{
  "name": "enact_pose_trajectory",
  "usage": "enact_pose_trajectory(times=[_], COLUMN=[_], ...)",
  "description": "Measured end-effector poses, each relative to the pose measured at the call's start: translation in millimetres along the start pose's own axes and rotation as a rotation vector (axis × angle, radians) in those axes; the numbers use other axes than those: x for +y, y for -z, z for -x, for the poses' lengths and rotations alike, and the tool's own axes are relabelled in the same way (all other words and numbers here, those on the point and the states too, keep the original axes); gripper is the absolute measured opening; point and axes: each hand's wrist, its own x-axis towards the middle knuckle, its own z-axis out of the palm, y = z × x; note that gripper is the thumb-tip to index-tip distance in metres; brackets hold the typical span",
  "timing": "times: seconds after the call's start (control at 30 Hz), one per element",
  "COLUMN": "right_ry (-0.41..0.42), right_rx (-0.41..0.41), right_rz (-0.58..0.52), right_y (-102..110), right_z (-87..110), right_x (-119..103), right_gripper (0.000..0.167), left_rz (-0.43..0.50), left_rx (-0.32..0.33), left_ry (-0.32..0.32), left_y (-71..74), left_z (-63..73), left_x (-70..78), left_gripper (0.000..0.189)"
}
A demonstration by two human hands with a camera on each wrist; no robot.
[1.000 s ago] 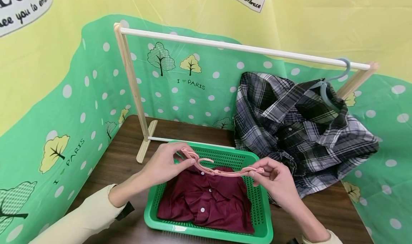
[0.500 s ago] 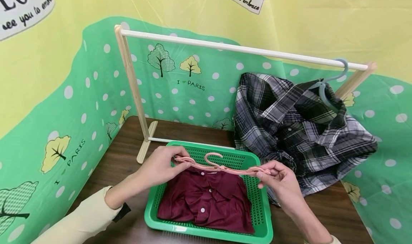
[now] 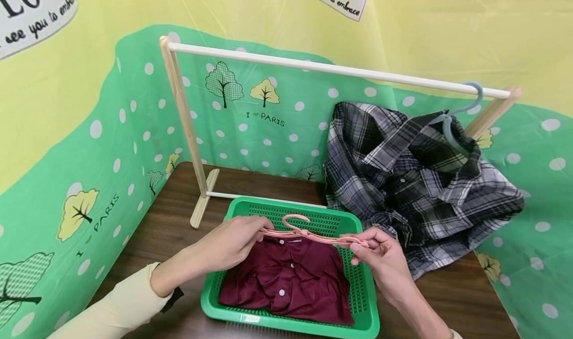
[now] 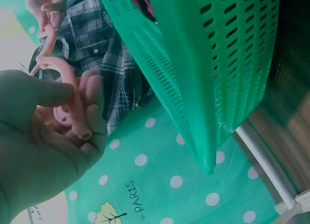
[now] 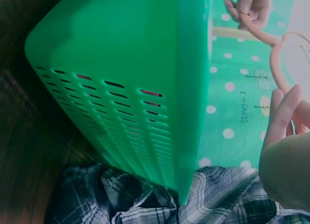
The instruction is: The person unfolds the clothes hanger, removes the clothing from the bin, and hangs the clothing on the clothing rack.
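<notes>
A pink clothes hanger [image 3: 322, 238] is stretched between both hands above a green basket [image 3: 291, 321], its hook pointing up. My left hand [image 3: 239, 243] grips the hanger's left end; the left wrist view shows fingers and thumb curled round the hanger [image 4: 70, 83]. At the other end, my right hand [image 3: 382, 257] pinches the hanger between thumb and fingers. Beneath it, a folded maroon shirt [image 3: 313, 289] with white buttons lies in the basket. In the right wrist view the right hand [image 5: 288, 146] is partly cut off by the frame's edge.
Behind the basket stands a clothes rack with a white rail [image 3: 286, 60] and wooden posts [image 3: 183, 115]. A black-and-white plaid shirt [image 3: 385, 165] hangs at its right end on a blue hanger [image 3: 476, 98]. All stand on a dark wooden table [image 3: 165, 224] against a printed cloth.
The hanger has turned so its hook stands up over the basket's far side. My left hand has rolled over it, lately shifting inward, and the right hand keeps its end.
</notes>
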Motion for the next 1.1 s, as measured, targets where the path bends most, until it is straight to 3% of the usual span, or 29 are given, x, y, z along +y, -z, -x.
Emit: enact_pose_trajectory(times=[0.27,0.47,0.6,0.7,0.8,0.93,1.1], right_ry=[-0.005,0.002,0.002,0.058,0.142,0.188,0.259], right_rx=[0.006,0.001,0.069,0.132,0.193,0.214,0.106], right_rz=[0.089,0.127,0.261,0.485,0.689,0.735,0.735], right_y=[-8,-10,-12,-14,-16,-18,-20], right_z=[-1.9,-1.8,-2.4,-4.0,-5.7,-5.7,-5.5], right_x=[3,2,1,3,3,1,1], right_gripper=[0.031,0.03,0.022,0.017,0.024,0.036,0.043], left_rz=[0.15,0.231,0.218,0.19,0.159,0.14,0.138], left_rx=[-0.003,-0.035,-0.04,-0.043,-0.048,-0.054,-0.066], left_ry=[0.056,0.06,0.061,0.064,0.065,0.07,0.065], left_y=[-1.4,-4.5,-5.1,-4.6,-4.7,-6.1,-8.0], left_z=[3.2,3.9,4.1,4.1,3.8,3.8,3.9], left_x=[3.8,4.2,4.0,4.3,4.5,5.0,6.3], left_gripper=[0.018,0.019,0.019,0.019,0.019,0.019,0.02])
